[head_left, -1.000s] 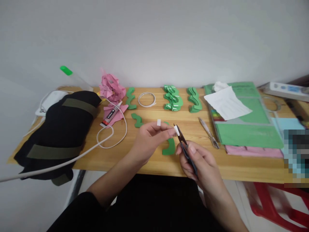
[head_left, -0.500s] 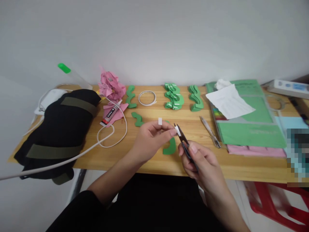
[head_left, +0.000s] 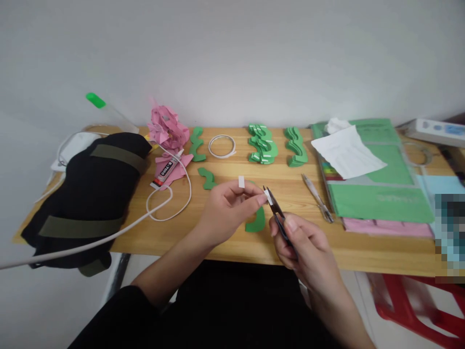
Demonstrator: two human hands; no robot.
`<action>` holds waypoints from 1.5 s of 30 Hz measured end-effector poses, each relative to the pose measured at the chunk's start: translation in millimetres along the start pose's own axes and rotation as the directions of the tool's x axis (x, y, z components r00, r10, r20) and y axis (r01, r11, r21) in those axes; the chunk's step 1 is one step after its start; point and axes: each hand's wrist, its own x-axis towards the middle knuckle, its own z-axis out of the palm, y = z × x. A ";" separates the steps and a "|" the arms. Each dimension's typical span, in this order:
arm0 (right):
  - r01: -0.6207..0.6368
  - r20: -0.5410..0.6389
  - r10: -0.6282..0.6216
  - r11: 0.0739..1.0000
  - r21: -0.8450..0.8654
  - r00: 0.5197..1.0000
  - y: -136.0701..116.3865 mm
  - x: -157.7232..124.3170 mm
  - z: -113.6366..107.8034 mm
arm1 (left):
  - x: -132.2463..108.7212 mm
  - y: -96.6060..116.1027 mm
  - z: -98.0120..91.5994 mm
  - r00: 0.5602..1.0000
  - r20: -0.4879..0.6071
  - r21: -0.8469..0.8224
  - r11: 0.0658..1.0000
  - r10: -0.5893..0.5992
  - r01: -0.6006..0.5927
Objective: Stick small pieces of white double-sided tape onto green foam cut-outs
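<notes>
My left hand (head_left: 227, 209) pinches a small white strip of tape (head_left: 268, 196) between thumb and fingertip; another white bit (head_left: 241, 182) sticks up from a finger. My right hand (head_left: 298, 238) is closed round small black scissors (head_left: 276, 211), whose blades meet the strip held by the left. Under both hands a green wavy foam cut-out (head_left: 256, 222) lies on the wooden table (head_left: 225, 242).
Stacks of green wavy cut-outs (head_left: 262, 145), a tape ring (head_left: 222, 146), a glue tube (head_left: 167, 170), crumpled pink paper (head_left: 167, 130), a white cable (head_left: 170, 203) and a black bag (head_left: 90, 194) lie to the left and back. Tweezers (head_left: 317, 198) and coloured paper sheets (head_left: 378, 194) lie right.
Almost nothing has moved; both hands keep their hold, and the view has shifted slightly.
</notes>
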 end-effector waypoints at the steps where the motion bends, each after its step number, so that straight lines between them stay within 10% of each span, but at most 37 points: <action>1: 0.000 -0.002 0.000 1.000 -0.001 1.000 0.4 0.1 0.0 | -0.2 -0.1 0.0 1.000 -0.002 -0.002 1.000 0.000 0.000; 33: 0.104 -0.160 -0.208 0.863 -0.495 0.965 -4.6 -6.6 -1.9 | 1.1 -14.3 -11.5 0.986 0.118 -0.255 0.956 -0.121 0.148; 38: 0.159 -0.055 -0.256 0.740 -0.653 0.965 -9.9 -9.2 -12.0 | 5.7 -12.6 -16.5 1.000 -0.023 -0.137 0.991 0.008 -0.011; 45: 0.172 0.133 -0.109 0.565 -0.807 0.985 -22.5 -9.6 -24.3 | 7.6 5.7 -26.3 0.970 0.225 0.260 0.954 0.090 -0.149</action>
